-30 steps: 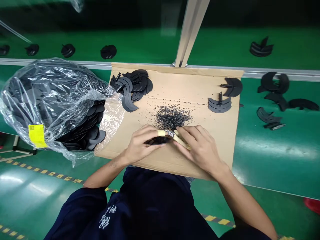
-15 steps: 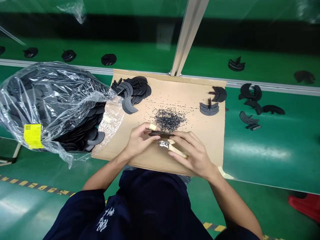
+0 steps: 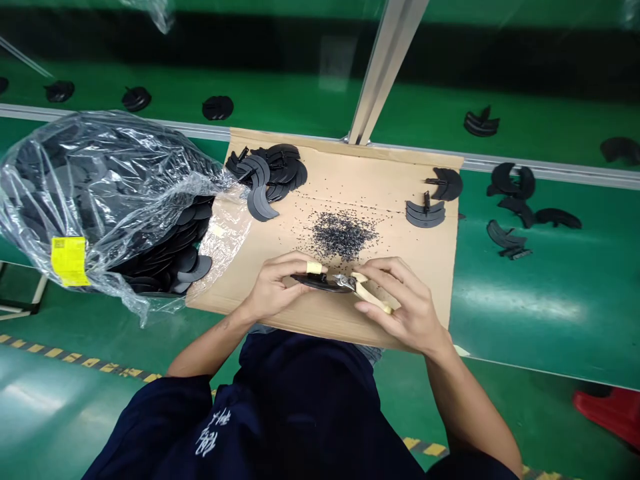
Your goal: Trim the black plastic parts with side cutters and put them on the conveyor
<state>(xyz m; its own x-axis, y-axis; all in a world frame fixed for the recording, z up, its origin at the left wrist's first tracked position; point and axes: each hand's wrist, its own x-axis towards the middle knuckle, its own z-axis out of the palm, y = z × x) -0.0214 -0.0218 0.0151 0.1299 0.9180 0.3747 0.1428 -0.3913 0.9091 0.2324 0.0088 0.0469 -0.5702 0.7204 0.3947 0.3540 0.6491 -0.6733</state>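
My left hand [image 3: 277, 287] is closed on a flat black curved plastic part [image 3: 317, 283], a yellow tape band on its forefinger. My right hand [image 3: 403, 303] grips small cutters [image 3: 365, 290] with cream handles, their metal jaws touching the part's right end. Both hands hover over the near edge of a cardboard sheet [image 3: 380, 187]. Just beyond them lies a heap of tiny black trimmings [image 3: 343, 233].
A clear plastic bag [image 3: 100, 193] full of black parts lies at left. A pile of black parts [image 3: 267, 177] sits on the cardboard's far left, two more parts [image 3: 433, 200] at its right. Loose parts [image 3: 515, 207] dot the green bench; a metal post [image 3: 387, 67] rises behind.
The cutters' jaws have come back up against the part's right end after dropping below it half a second ago. The view has shifted slightly; both hands stay over the cardboard's near edge.
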